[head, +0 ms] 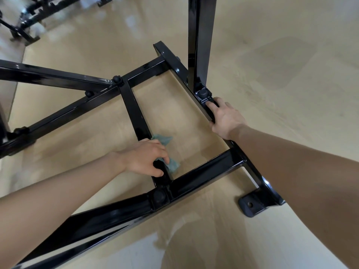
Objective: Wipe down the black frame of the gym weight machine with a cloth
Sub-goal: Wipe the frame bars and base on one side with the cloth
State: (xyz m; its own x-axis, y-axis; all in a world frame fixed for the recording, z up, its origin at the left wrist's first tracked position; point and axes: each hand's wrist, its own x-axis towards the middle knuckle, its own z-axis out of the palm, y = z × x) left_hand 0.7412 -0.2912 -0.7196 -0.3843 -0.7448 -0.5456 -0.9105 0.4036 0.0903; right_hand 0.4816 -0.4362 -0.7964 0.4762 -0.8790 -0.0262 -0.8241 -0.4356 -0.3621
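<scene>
A: On the pale gym floor point(272, 74)?
B: The black frame point(204, 175). The left hand point(144, 159) clamped its fingers point(163, 154) on a green cloth point(165, 140) against the middle bar point(136, 111); the right hand point(226, 118) gripped the right rail point(180, 68). Mid-wipe, apparently; next, slide it along.

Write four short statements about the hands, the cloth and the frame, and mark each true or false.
1. The left hand holds the cloth against a black crossbar. True.
2. The cloth is red. False: it is blue-green.
3. The right hand grips the base bar beside the upright post. True.
4. The right hand holds a spray bottle. False: it grips only the base bar.
</scene>
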